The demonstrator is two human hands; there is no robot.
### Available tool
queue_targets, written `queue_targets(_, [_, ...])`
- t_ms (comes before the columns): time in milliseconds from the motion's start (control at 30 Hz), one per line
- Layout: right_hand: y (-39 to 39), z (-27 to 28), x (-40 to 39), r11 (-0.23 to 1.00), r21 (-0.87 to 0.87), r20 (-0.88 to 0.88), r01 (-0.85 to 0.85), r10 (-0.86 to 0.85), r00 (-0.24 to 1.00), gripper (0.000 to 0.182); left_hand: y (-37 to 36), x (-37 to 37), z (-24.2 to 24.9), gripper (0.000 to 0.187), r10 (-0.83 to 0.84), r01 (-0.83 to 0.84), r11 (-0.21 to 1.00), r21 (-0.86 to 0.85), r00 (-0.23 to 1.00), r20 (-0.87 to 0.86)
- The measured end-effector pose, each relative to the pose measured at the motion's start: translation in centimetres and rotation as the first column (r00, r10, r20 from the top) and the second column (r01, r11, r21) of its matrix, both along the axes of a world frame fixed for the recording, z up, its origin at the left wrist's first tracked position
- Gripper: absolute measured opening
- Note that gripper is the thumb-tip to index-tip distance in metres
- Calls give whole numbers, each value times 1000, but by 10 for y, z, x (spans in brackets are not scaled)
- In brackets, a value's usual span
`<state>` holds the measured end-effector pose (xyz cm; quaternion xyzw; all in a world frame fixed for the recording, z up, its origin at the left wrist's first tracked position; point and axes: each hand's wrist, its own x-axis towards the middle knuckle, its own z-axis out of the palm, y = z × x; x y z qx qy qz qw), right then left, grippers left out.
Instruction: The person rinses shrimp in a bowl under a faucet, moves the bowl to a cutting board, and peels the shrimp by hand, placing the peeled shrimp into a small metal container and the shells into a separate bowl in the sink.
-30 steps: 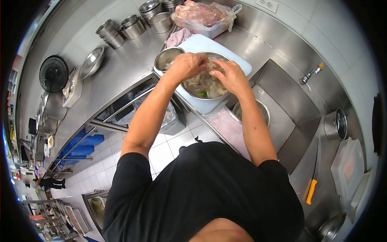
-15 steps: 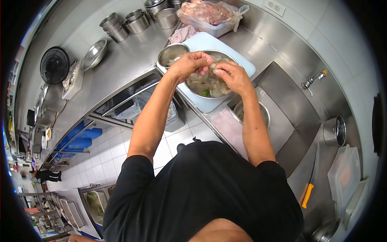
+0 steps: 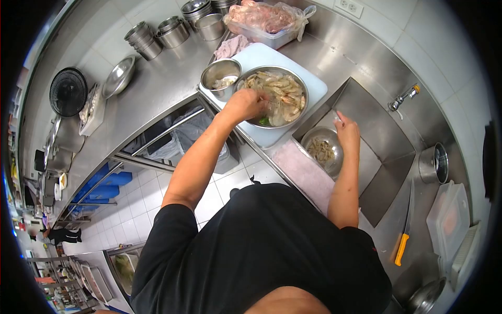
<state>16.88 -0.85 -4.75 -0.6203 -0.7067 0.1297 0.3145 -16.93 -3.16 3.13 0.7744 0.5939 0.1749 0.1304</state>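
A large steel bowl (image 3: 306,104) of raw, unpeeled shrimp (image 3: 280,86) stands on the light blue cutting board (image 3: 316,81), with a green bit near its front rim. My left hand (image 3: 247,104) reaches over the bowl's left side, its fingertips blurred among the shrimp. Beside it is a smaller steel pot (image 3: 213,68) holding a few pale pieces. Over the sink, my right hand (image 3: 347,131) is closed in a pinch, with something small and pale at the fingertips. Below and left of that hand, a steel bowl (image 3: 334,159) contains brownish shells or scraps (image 3: 320,150).
The sink (image 3: 384,133) lies right of the board, with a tap (image 3: 403,98) on its wall. A yellow-handled knife (image 3: 401,250) rests on the right counter near plastic lids (image 3: 447,220). Bagged meat (image 3: 266,18) sits at the back. A pink cloth (image 3: 300,165) covers the front edge.
My hands have parted. The right moved from above the shrimp bowl to the sink, beside the scrap bowl; the left dropped lower, to the shrimp. The view shifted slightly.
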Motion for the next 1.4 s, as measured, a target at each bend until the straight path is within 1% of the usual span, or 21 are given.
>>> queue_targets(33, [-3,15,-12,994,107,-20,-29,31,999,28,1,1,5,19,66,-47,992,-113,983,170])
queue_targets(100, [-9,45,-46,967,208,-258,-144,197,946,28,5,5,13,21,241,-73,932,-354,855,459])
queue_targets(133, [-12,58,-64,957,200,-246,-211,257,935,27,1,11,26,22,272,-57,918,-393,811,518])
queue_targets(233, [-17,88,-114,889,237,-195,-393,440,877,28,8,10,18,22,263,-9,931,-366,710,653])
queue_targets(333, [-5,83,-142,856,295,-170,-424,484,858,26,-2,13,28,20,237,6,947,-322,664,709])
queue_targets(433, [-2,90,-149,840,238,-151,-488,528,835,27,-10,9,38,24,255,-38,943,-330,721,644])
queue_targets(533, [2,91,-154,837,164,-124,-523,543,831,27,-16,4,42,23,237,-68,953,-296,776,584])
queue_targets(633, [9,82,-156,834,149,-257,-532,552,793,27,-18,1,41,22,216,-52,958,-281,777,591])
queue_targets(700, [14,82,-152,813,43,-354,-581,556,752,26,-19,-1,39,21,202,-28,960,-278,756,623])
queue_targets(800, [17,84,-146,753,-53,-562,-656,521,643,25,-15,-6,29,23,106,117,963,-242,662,742])
queue_targets(833, [17,84,-145,726,-70,-636,-684,496,591,25,-13,-7,23,23,109,156,959,-237,570,814])
queue_targets(933, [15,85,-147,745,36,-728,-666,476,494,25,-10,-6,9,26,152,246,946,-212,241,958])
queue_targets(1000, [17,83,-148,764,119,-693,-634,521,498,25,-12,4,2,27,217,279,938,-206,-10,976])
queue_targets(1100, [20,73,-151,765,286,-599,-577,613,515,24,-19,19,3,32,248,274,944,-184,-222,943])
queue_targets(1133, [21,73,-153,753,348,-556,-559,646,523,24,-18,20,3,35,238,273,945,-183,-186,953])
queue_targets(1200, [22,74,-153,785,258,-568,-564,595,568,25,-18,21,1,40,220,266,947,-183,-117,969])
queue_targets(1233, [21,76,-152,799,211,-573,-564,568,591,25,-18,22,1,41,151,135,976,-168,123,981])
queue_targets(1267, [20,78,-152,812,196,-511,-550,564,649,24,-18,24,2,41,105,12,993,-117,363,926])
queue_targets(1300, [19,82,-150,824,184,-446,-536,556,701,23,-18,24,2,42,86,-96,995,-36,584,807])
queue_targets(1333, [19,83,-149,836,174,-378,-521,545,748,22,-20,25,4,39,23,-190,956,223,807,590])
queue_targets(1400, [19,83,-148,840,168,-244,-516,543,804,21,-25,25,10,38,76,-181,958,225,910,408])
